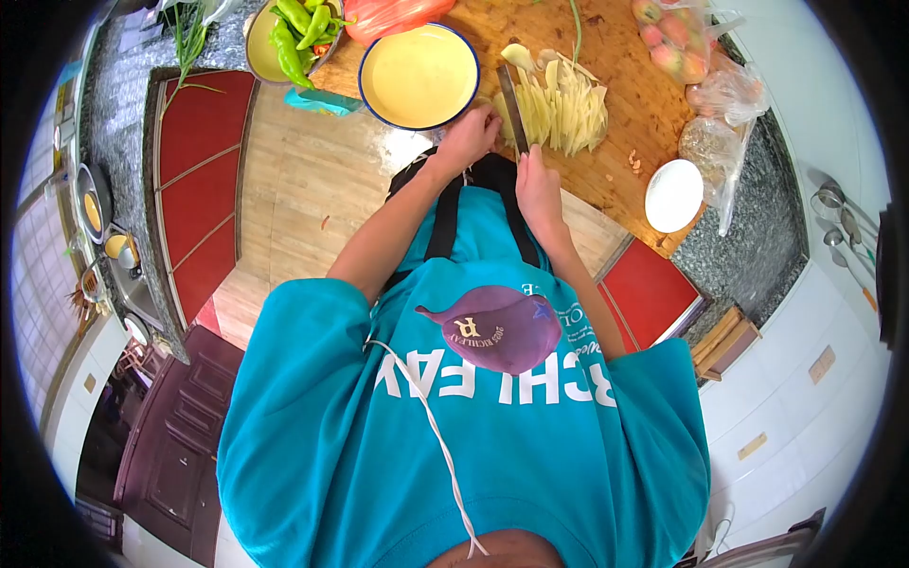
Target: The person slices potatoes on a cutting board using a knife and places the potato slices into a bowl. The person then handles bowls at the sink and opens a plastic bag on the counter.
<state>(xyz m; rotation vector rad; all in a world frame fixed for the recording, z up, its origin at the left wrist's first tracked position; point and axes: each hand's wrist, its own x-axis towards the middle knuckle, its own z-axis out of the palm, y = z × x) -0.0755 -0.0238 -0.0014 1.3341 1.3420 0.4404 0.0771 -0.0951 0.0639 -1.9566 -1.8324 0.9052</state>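
My right hand is closed around the handle of a kitchen knife. The dark blade points away from me and stands close against a pile of pale yellow potato slices and strips on the wooden board. On the blade's left side, my left hand has its fingers curled against a pale piece of potato, partly hidden by the fingers and blade. Just beyond my left wrist stands a yellow enamel basin with a blue rim.
A bowl of green peppers and a red plastic bag lie at the far left. On the right are a white dish, bagged apples and another clear bag. Ladles hang on the right wall.
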